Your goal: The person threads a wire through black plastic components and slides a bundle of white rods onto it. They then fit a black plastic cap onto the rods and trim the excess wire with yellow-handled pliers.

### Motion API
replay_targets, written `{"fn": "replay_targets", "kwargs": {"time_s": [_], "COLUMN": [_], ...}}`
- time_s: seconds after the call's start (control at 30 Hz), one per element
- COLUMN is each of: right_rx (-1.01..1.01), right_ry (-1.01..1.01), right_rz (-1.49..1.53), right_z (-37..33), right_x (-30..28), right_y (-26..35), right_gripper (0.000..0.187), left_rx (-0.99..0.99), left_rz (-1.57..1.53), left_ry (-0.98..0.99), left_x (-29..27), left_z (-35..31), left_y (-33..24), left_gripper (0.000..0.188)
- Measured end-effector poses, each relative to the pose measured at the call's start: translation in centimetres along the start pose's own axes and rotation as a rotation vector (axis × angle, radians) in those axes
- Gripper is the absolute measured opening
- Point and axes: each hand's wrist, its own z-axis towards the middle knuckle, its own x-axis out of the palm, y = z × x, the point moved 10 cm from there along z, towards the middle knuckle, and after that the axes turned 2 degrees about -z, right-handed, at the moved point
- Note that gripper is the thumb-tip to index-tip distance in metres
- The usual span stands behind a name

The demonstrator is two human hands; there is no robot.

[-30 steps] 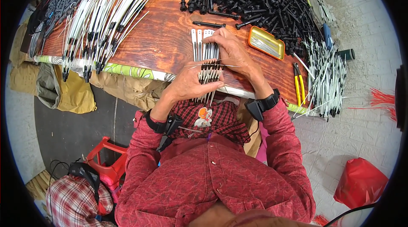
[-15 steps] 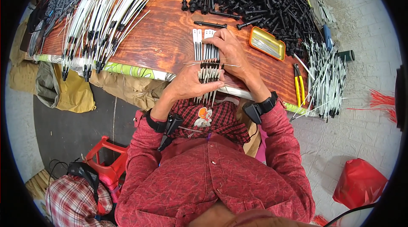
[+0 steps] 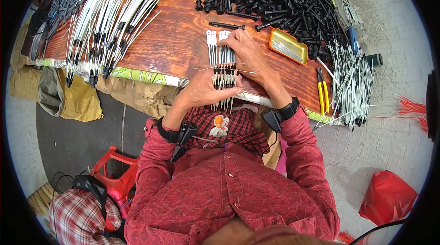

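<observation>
Side by side in my left hand point(image 3: 199, 90) lies a row of slim white-and-black strips point(image 3: 224, 80). Its fingers are closed round their near part, with the thumb stretched across the row. The flat white ends point(image 3: 211, 38) of the strips, with small holes in them, rest over the table's front part. A thin pale wire point(image 3: 202, 68) runs crosswise by their black joints. My right hand point(image 3: 251, 57) arches over the far part of the row, fingers bent and gripping at the strips; its fingertips are partly hidden.
Bundles of similar strips point(image 3: 103, 25) lie at the left, and another heap point(image 3: 353, 89) at the right. A pile of black plastic rods point(image 3: 293, 15) covers the back. Nearer are a yellow tin point(image 3: 288, 47) holding thin wires and yellow-handled pliers point(image 3: 323, 91). A red stool point(image 3: 121, 171) stands lower left.
The thin wire and the strips have shifted very slightly to the left. Both hands keep nearly the same place and grip.
</observation>
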Motion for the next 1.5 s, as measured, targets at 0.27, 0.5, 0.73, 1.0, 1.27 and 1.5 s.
{"fn": "replay_targets", "kwargs": {"time_s": [0.27, 0.5, 0.73, 1.0, 1.27, 1.5], "right_rx": [0.030, 0.035, 0.000, -0.024, 0.021, -0.015], "right_ry": [-0.034, -0.017, 0.027, 0.107, 0.132, 0.078], "right_rz": [0.080, 0.070, 0.082, 0.074, 0.120, 0.080], "right_z": [-0.2, -0.1, 0.7, 1.0, 0.7, 0.8], "right_x": [0.1, 0.3, 0.8, 1.4, 1.3, 1.0], "right_y": [-0.6, -0.7, -0.2, 0.1, -0.3, 0.2], "right_gripper": [0.033, 0.033, 0.039, 0.040, 0.034, 0.032], "left_rx": [-0.022, 0.050, -0.086, -0.029, 0.010, -0.011], "left_rz": [0.036, -0.002, -0.132, -0.140, -0.082, -0.056], "left_ry": [-0.020, -0.050, 0.017, -0.007, -0.046, 0.011], "left_x": [0.0, -0.2, 0.1, 0.1, -0.1, 0.3], "left_z": [-0.3, -0.2, -0.1, -0.3, -0.3, 0.1], "left_y": [0.6, 0.3, 0.4, 0.9, 0.2, 0.2], "left_gripper": [0.012, 0.021, 0.011, 0.012, 0.014, 0.016]}}
